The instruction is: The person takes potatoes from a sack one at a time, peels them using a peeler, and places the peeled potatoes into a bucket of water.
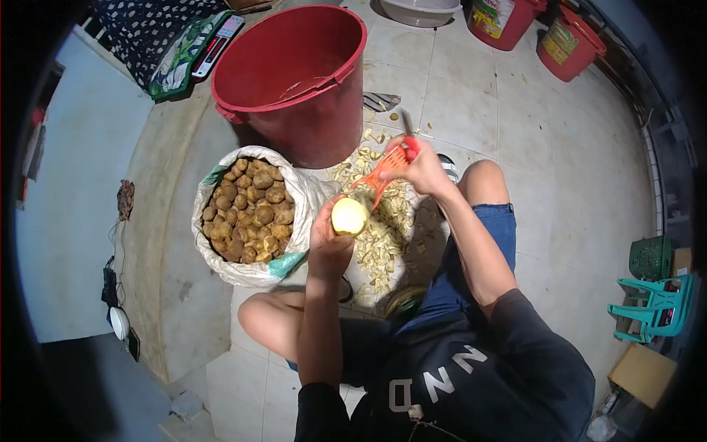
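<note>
A mostly peeled, pale yellow potato (349, 216) rests in my left hand (328, 234), whose fingers close around its side. My right hand (423, 168) grips an orange peeler (380, 175), its head pointing down towards the potato but apart from it. A red-handled knife (409, 138) with a dark, blurred blade also shows at the right hand's fingers, seemingly held along with the peeler. Below both hands, a heap of potato peelings (379, 254) covers the floor. Left of my left hand, an open white sack (213, 261) holds many unpeeled potatoes (254, 206).
A large red tub (294, 121) stands behind the sack. Further back are a pale basin (421, 13) and two red buckets (571, 48). A digital scale (216, 48) sits at the upper left. Teal plastic stools (652, 306) are at the right edge.
</note>
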Demonstrator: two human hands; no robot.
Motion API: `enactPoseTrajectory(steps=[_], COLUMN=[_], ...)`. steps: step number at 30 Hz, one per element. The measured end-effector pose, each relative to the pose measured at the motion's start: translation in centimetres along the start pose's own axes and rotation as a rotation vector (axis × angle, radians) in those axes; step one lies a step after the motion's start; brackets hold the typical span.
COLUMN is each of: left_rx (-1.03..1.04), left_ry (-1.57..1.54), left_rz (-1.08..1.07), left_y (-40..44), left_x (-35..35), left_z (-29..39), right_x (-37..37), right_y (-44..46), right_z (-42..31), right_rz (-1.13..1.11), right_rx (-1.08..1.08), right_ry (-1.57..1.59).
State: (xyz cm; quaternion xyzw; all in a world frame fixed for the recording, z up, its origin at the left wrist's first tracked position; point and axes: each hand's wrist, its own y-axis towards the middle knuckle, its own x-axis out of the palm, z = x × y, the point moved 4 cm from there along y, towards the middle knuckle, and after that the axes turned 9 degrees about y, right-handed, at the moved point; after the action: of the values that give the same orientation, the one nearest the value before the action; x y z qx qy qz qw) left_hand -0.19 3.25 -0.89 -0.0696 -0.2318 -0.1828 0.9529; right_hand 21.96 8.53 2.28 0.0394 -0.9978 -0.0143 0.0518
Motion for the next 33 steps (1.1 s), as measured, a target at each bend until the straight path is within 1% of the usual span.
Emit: enactPoseTrajectory(steps=[1, 2, 3, 5, 6, 7, 9, 10, 11, 13, 15, 17, 18, 19, 20, 21, 22, 23, 25, 27, 28, 29, 30, 31, 32, 33], left_rx=[0.018, 0.028, 0.034, -0.039, 0.022, 0.017, -0.046, 0.004, 0.004, 0.004, -0.033, -0.059, -0.018, 0.018, 0.013, 0.016, 0.018, 0.014, -0.012, -0.011, 0.024, 0.062, 0.059, 0.052, 0.048, 0.053], left_ry=[-0.171, -0.341, -0.341, -0.206, -0.185, -0.185, 0.260, -0.283, -0.283, -0.078, -0.062, -0.040, -0.149, -0.261, -0.263, -0.138, -0.012, -0.012, -0.364, -0.339, -0.191, -0.041, -0.041, -0.210, -0.376, -0.374], left_rz=[-0.042, -0.087, -0.089, -0.040, -0.060, -0.060, 0.139, -0.047, -0.049, 0.023, 0.048, 0.067, 0.022, -0.018, -0.013, -0.006, 0.001, 0.002, -0.048, -0.025, -0.003, 0.015, 0.015, -0.024, -0.068, -0.072], left_y=[-0.1, -0.2, 0.1, 0.1, 0.1, -0.3, -0.5, -0.2, -0.1, -0.1, -0.4, -0.4, -0.2, -0.2, -0.3, -0.3, -0.4, -0.7, -0.5, -0.4, -0.4, -0.4, -0.6, -0.6, -0.4, -0.1], left_x=[0.9, 1.9, 1.9, 1.9, 2.0, 2.2, 1.9, 1.9, 1.7, 1.6, 2.5, 2.7, 2.6, 2.5, 2.2, 2.1, 2.0, 1.7, 1.7, 1.8, 1.8, 1.9, 1.8, 1.8, 1.9, 2.0], left_z=[0.9, 1.8, 2.0, 1.5, 1.5, 1.6, 2.1, 1.8, 1.5, 1.4, 2.4, 2.8, 2.6, 2.4, 2.2, 2.2, 2.1, 1.9, 1.9, 1.7, 1.8, 1.9, 1.7, 1.6, 1.8, 2.0], right_x=[-0.8, -0.9, 0.1, 3.0, 2.6, 1.6, -1.0, -1.0, -0.7, 2.2, 1.2, -1.7, -1.0, 0.0, 1.5, 2.4, 1.7, 0.2, -0.4, 1.9, 2.8, 2.2, 0.6, -0.5, -1.4, -0.7], right_y=[0.7, 0.4, 0.0, -1.4, -1.4, -1.1, 0.4, 0.2, -0.2, -1.5, -0.8, 0.4, 0.0, -0.6, -1.4, -1.7, -1.0, -0.2, 0.0, -1.4, -1.9, -1.3, -0.3, 0.3, 0.3, 0.1], right_z=[0.1, 0.1, -1.1, -3.4, -3.4, -2.6, -0.6, -0.5, -0.2, -3.2, -2.0, 0.3, -0.5, -1.4, -2.8, -3.8, -3.0, -1.0, -1.7, -3.2, -4.1, -3.2, -1.3, -0.6, 0.0, -0.9], right_rz=[0.110, 0.074, 0.071, -0.131, -0.087, -0.084, 0.104, 0.065, 0.067, -0.109, -0.091, 0.115, 0.069, 0.067, -0.012, -0.090, -0.080, 0.020, 0.097, -0.054, -0.080, -0.079, 0.023, 0.123, 0.133, 0.132], right_rx=[0.084, 0.091, 0.086, -0.197, -0.228, -0.225, 0.104, 0.111, 0.110, -0.235, -0.221, 0.098, 0.090, 0.091, -0.056, -0.207, -0.227, -0.003, 0.080, -0.015, -0.165, -0.163, -0.086, -0.013, 0.065, 0.059], right_ry=[0.081, 0.088, 0.086, 0.000, -0.166, -0.164, 0.054, 0.161, 0.161, -0.105, -0.078, 0.044, 0.155, 0.154, -0.009, -0.174, -0.116, 0.069, 0.097, 0.177, -0.063, -0.063, -0.037, -0.013, -0.030, -0.031])
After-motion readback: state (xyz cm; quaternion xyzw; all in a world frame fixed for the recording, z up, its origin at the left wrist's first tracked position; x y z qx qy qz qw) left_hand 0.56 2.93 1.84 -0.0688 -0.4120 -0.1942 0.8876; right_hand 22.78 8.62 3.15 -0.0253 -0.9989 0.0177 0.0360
